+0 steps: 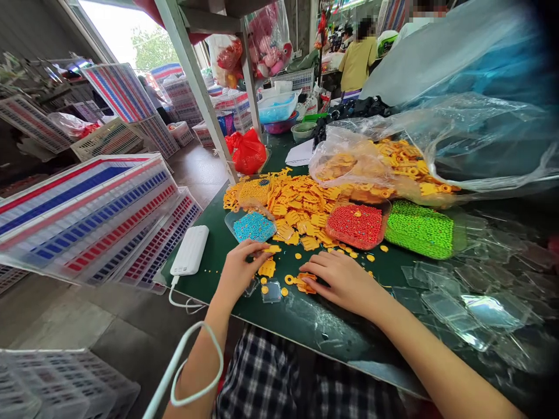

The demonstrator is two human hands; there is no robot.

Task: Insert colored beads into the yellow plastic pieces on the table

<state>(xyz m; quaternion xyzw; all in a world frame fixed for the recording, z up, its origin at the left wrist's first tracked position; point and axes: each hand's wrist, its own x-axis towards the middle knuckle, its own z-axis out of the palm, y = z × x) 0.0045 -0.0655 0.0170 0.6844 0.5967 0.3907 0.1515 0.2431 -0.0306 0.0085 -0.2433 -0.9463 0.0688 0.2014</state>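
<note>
Pinching a flat yellow plastic piece, the left hand had a loose yellow plastic heap beyond — apparently much left. Whether the right hand gripped, I couldn't tell.

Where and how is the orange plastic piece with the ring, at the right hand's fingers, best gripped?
Probably by the ring, pinched at its rim from the left. The orange plastic piece lies with its ring jutting out that way, uncovered, while the right hand partly covers its other end.
</note>
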